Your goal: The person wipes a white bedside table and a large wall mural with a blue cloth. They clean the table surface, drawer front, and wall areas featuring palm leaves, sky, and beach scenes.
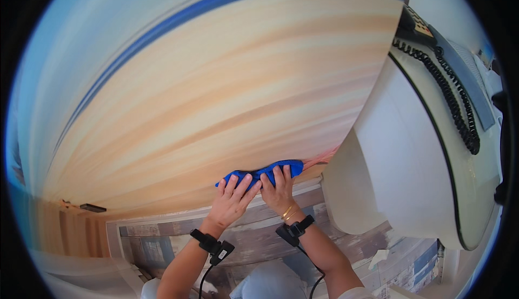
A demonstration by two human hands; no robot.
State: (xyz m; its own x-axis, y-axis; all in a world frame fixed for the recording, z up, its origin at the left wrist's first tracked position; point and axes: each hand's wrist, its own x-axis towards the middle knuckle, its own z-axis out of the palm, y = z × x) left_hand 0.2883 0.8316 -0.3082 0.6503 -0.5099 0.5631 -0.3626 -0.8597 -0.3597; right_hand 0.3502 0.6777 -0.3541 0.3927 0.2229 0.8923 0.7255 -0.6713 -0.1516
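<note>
A bright blue cloth [299,167] lies bunched against the low part of a printed wall covering [211,92] in cream, orange and blue, just above the baseboard. My left hand [230,203] presses the left end of the cloth, fingers spread across it. Close beside it, my right hand [279,193] holds the right end, with thin gold bangles at the wrist. The two hands nearly touch at the thumbs. My palms and part of the cloth's underside are hidden. Each wrist bears a black strap device with a cable.
On the right stands a white curved-edge desk [413,169] with black trim. A telephone [419,25] with a coiled black cord [446,88] sits on it. Below is a wood-plank-patterned floor [259,234] with a pale scrap [379,257]. A dark wall socket [93,208] is low at left.
</note>
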